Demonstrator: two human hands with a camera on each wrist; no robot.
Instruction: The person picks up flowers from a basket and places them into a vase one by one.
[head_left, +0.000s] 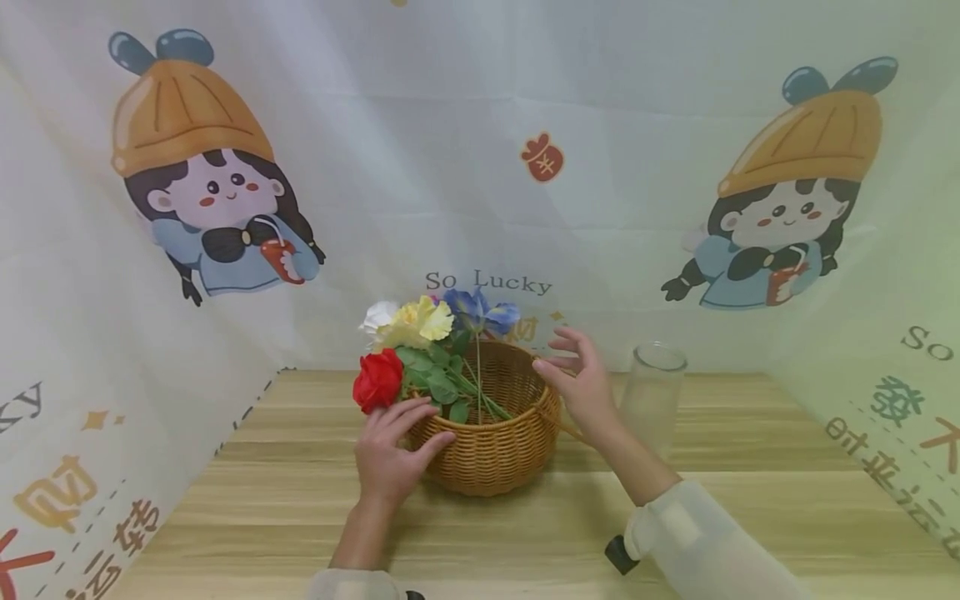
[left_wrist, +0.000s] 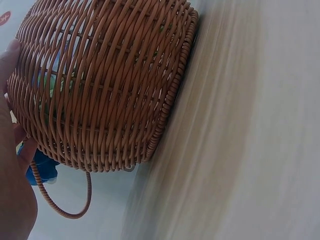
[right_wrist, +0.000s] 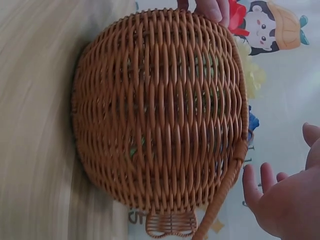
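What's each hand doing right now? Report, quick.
Left hand: touching the round brown wicker basket; whether its grip is closed cannot be told.
Right hand: open, holding nothing.

– What can you read ahead of you?
– On the white printed cloth backdrop (head_left: pixel 435 175), dark serif lettering (head_left: pixel 489 282): "So Lucky".
– And beside you?
– On your right it bears "So" (head_left: pixel 926 343), teal "發" (head_left: pixel 897 397), brown "时来运" (head_left: pixel 876 460); on your left, golden "财" (head_left: pixel 56 493), brown "运转" (head_left: pixel 120 542). The mark on its printed red pouch (head_left: pixel 542 157) is too small to read.
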